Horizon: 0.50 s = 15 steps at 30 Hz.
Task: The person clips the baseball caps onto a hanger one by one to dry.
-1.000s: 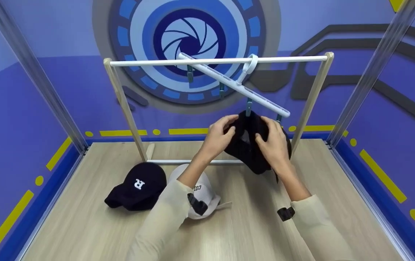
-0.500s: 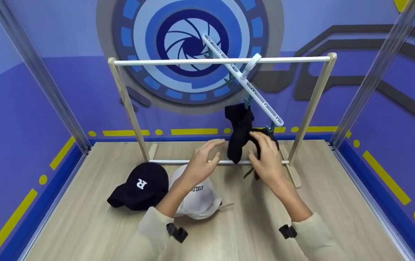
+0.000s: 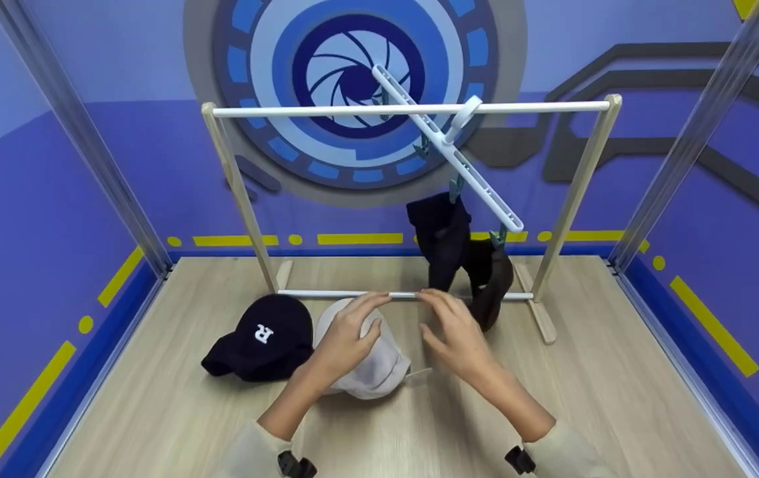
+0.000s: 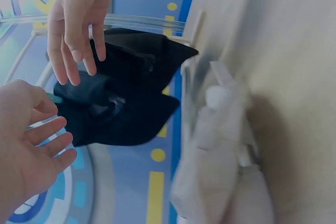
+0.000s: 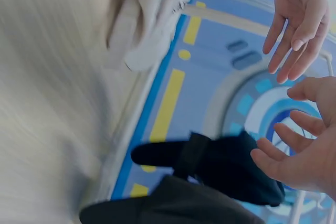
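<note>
My left hand (image 3: 346,338) hovers above the light grey cap (image 3: 373,372), its fingers relaxed and holding nothing. To its right my right hand (image 3: 462,338) is also relaxed, with nothing in it, just in front of the hanging caps. A white hanger (image 3: 446,146) hooks over the rack's top bar and stands at a slant. From its clips hang a black cap (image 3: 442,229) and, nearer, a second dark cap (image 3: 500,289). In the left wrist view both dark caps (image 4: 136,124) appear side by side, brims pointing the same way.
A wooden rack with a white top bar (image 3: 326,111) stands at the back of the table (image 3: 585,398). On the left lies a navy cap (image 3: 273,345) with a white R, close against the grey cap. Patterned blue walls (image 3: 134,153) enclose the table.
Both hands have let go of the dark cap and drawn back down toward me. The hanger has turned to a steeper slant, and the hanging caps have swung with it.
</note>
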Each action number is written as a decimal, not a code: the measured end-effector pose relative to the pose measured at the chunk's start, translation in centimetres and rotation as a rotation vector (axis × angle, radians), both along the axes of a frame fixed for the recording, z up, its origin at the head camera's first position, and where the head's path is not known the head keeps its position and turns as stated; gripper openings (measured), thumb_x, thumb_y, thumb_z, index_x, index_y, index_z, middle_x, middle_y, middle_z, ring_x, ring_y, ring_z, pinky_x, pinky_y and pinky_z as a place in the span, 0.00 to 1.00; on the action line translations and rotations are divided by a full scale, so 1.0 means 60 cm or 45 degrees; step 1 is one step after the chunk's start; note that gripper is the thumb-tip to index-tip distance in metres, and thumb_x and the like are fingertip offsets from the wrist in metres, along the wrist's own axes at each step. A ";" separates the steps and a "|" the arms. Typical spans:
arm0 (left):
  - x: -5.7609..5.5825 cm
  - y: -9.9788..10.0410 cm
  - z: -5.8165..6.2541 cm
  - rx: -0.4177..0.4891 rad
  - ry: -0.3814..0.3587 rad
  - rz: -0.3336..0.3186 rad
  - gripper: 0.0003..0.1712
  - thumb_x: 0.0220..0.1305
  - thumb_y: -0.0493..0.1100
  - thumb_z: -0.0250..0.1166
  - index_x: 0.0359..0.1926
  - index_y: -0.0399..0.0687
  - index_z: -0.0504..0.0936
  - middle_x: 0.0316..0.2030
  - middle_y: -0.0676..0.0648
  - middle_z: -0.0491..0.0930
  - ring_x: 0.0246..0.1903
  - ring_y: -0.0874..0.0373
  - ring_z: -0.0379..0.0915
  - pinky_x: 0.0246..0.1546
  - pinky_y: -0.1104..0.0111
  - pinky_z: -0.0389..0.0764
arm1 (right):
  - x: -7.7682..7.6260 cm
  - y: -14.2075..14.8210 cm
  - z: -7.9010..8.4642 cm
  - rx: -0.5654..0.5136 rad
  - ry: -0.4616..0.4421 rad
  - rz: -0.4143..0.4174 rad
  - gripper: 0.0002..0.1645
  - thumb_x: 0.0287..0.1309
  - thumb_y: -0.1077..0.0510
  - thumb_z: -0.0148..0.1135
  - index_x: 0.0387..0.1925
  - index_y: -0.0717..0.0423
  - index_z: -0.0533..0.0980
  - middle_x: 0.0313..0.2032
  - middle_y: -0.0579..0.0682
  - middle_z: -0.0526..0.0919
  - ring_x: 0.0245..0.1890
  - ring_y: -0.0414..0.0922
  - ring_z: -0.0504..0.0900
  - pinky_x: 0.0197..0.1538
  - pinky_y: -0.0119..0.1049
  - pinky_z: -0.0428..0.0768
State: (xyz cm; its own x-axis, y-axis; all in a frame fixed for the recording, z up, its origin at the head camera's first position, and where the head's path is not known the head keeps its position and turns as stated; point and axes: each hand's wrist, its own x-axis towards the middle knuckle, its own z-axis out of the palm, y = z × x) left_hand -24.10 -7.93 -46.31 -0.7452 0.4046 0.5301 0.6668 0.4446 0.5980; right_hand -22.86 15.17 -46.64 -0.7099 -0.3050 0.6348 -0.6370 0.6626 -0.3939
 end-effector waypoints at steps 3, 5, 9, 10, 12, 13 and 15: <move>0.008 -0.012 -0.016 -0.013 0.009 0.019 0.22 0.67 0.29 0.62 0.62 0.37 0.79 0.63 0.42 0.77 0.66 0.49 0.71 0.66 0.56 0.72 | 0.005 -0.008 -0.016 0.040 -0.011 0.034 0.31 0.54 0.67 0.74 0.60 0.60 0.77 0.58 0.56 0.80 0.57 0.56 0.79 0.57 0.52 0.79; 0.014 -0.018 -0.024 -0.026 0.003 0.030 0.22 0.67 0.29 0.62 0.61 0.37 0.79 0.63 0.41 0.77 0.66 0.48 0.71 0.66 0.55 0.72 | 0.008 -0.012 -0.026 0.059 -0.021 0.064 0.31 0.53 0.66 0.74 0.60 0.60 0.77 0.57 0.56 0.80 0.57 0.55 0.78 0.57 0.51 0.79; 0.029 -0.029 -0.039 -0.041 -0.026 0.040 0.22 0.66 0.30 0.62 0.61 0.38 0.79 0.63 0.41 0.77 0.66 0.48 0.71 0.67 0.54 0.71 | 0.017 -0.016 -0.049 0.101 -0.075 0.124 0.30 0.56 0.64 0.73 0.61 0.60 0.76 0.58 0.56 0.80 0.58 0.55 0.77 0.59 0.51 0.78; 0.033 -0.031 -0.045 -0.043 -0.032 0.042 0.22 0.66 0.29 0.63 0.61 0.38 0.80 0.63 0.41 0.77 0.66 0.47 0.71 0.66 0.54 0.71 | 0.020 -0.017 -0.055 0.118 -0.093 0.131 0.30 0.56 0.63 0.73 0.61 0.59 0.76 0.58 0.56 0.79 0.58 0.55 0.77 0.60 0.51 0.78; 0.041 -0.037 -0.055 -0.056 -0.051 0.057 0.22 0.66 0.30 0.63 0.61 0.38 0.80 0.63 0.41 0.77 0.66 0.48 0.71 0.66 0.54 0.72 | 0.025 -0.019 -0.067 0.161 -0.124 0.138 0.29 0.57 0.62 0.73 0.61 0.58 0.76 0.59 0.56 0.79 0.59 0.55 0.77 0.60 0.51 0.79; 0.045 -0.040 -0.061 -0.066 -0.058 0.070 0.22 0.66 0.30 0.63 0.61 0.38 0.80 0.63 0.41 0.77 0.66 0.48 0.71 0.66 0.54 0.72 | 0.027 -0.020 -0.072 0.183 -0.137 0.141 0.29 0.57 0.61 0.73 0.61 0.58 0.77 0.59 0.56 0.79 0.60 0.55 0.77 0.60 0.50 0.79; 0.052 -0.046 -0.071 -0.085 -0.065 0.097 0.22 0.65 0.31 0.64 0.60 0.39 0.81 0.63 0.42 0.77 0.65 0.48 0.71 0.66 0.54 0.72 | 0.031 -0.022 -0.082 0.228 -0.150 0.154 0.29 0.57 0.60 0.73 0.61 0.57 0.77 0.59 0.56 0.79 0.60 0.55 0.77 0.60 0.50 0.80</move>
State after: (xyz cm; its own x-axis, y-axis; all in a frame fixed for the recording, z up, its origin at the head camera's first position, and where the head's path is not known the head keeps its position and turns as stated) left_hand -20.98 -10.69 -50.55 -0.8004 0.3787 0.4647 0.5991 0.5328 0.5977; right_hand -21.00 13.82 -51.55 -0.7273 -0.4930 0.4775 -0.6726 0.6502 -0.3533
